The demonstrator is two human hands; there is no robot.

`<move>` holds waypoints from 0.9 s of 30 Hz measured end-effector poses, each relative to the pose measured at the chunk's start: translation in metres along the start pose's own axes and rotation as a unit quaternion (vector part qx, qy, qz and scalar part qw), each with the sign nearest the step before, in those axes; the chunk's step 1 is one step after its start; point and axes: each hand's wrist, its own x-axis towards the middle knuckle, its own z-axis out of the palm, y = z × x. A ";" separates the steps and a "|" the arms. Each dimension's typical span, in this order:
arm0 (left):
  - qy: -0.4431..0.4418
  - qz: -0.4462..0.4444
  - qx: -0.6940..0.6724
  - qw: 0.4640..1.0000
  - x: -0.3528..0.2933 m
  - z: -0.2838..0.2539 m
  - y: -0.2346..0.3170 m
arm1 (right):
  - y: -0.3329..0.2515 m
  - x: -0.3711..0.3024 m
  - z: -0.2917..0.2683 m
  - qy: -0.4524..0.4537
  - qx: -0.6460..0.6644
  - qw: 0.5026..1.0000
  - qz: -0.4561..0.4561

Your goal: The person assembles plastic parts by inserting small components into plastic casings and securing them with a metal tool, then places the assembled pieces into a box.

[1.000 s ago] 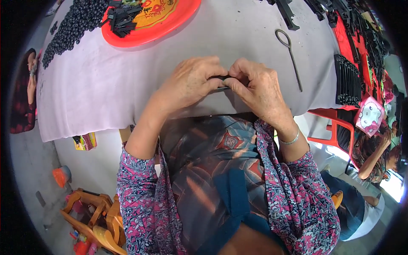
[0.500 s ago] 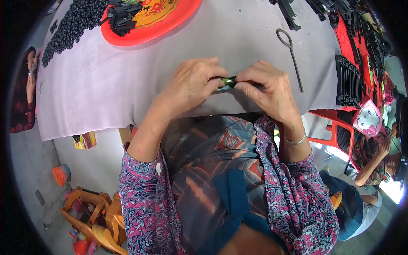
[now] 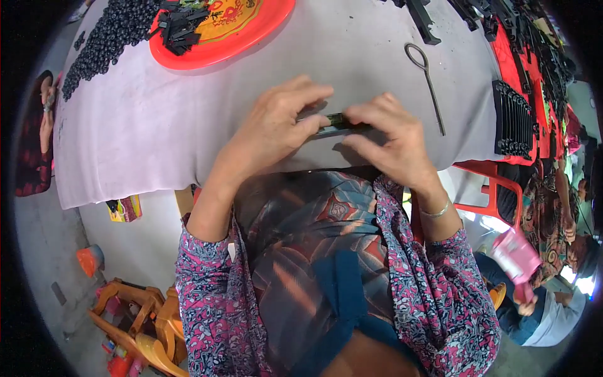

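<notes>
A narrow, shiny dark-green strip [image 3: 336, 124] lies near the table's front edge, between my two hands. My left hand [image 3: 276, 119] has its thumb on the strip's left end, while its forefinger is lifted and stretched away. At the other end, my right hand [image 3: 396, 135] is spread, with the thumb and forefinger apart and the fingertips close to the strip. The fingertips are slightly blurred. To the right of my right hand, a metal rod with a loop at its top [image 3: 429, 81] rests on the pale cloth [image 3: 251, 81].
A red plate [image 3: 251, 45] holds black flat pieces [image 3: 181, 31], beside a heap of small black beads [image 3: 116, 44]. Black ribbed pieces [image 3: 515, 119] line the table's right edge. A red chair [image 3: 515, 198] and a person with a pink fan [image 3: 516, 254] are beyond it.
Both my hands have loosened from the strip: the left fingers have lifted off the thumb, and the right thumb and forefinger have parted. At the right, the pink fan has swung lower.
</notes>
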 end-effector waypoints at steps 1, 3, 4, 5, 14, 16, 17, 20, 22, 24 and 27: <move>0.038 0.016 -0.019 0.999 0.000 -0.001 0.001 | 0.005 -0.003 -0.005 0.034 0.082 0.995 0.035; 0.078 0.027 -0.037 0.996 -0.007 -0.010 0.007 | 0.015 -0.002 -0.021 0.086 0.071 0.990 0.085; 0.081 0.034 -0.036 0.995 -0.007 -0.014 0.010 | 0.023 0.000 -0.032 0.142 0.056 0.979 0.135; 0.086 0.039 -0.031 0.995 -0.010 -0.018 0.014 | 0.034 0.004 -0.041 0.142 0.056 0.979 0.133; 0.085 -0.001 0.080 0.993 -0.031 0.008 0.013 | 0.109 0.019 -0.063 0.099 -0.211 0.936 0.263; 0.090 -0.001 0.104 0.990 -0.032 0.010 0.012 | 0.106 0.021 -0.062 0.096 -0.203 0.936 0.273; 0.095 -0.003 0.110 0.989 -0.031 0.011 0.012 | 0.104 0.022 -0.063 0.094 -0.196 0.934 0.282; 0.098 -0.003 0.117 0.988 -0.030 0.013 0.010 | 0.102 0.021 -0.065 0.077 -0.190 0.937 0.283; 0.096 -0.001 0.121 0.988 -0.030 0.014 0.009 | 0.098 0.017 -0.062 0.065 -0.193 0.944 0.260; 0.104 -0.004 0.121 0.987 -0.032 0.014 0.009 | 0.092 0.016 -0.058 0.054 -0.195 0.951 0.235; 0.109 0.004 0.126 0.986 -0.031 0.014 0.008 | 0.082 0.017 -0.057 0.017 -0.206 0.953 0.220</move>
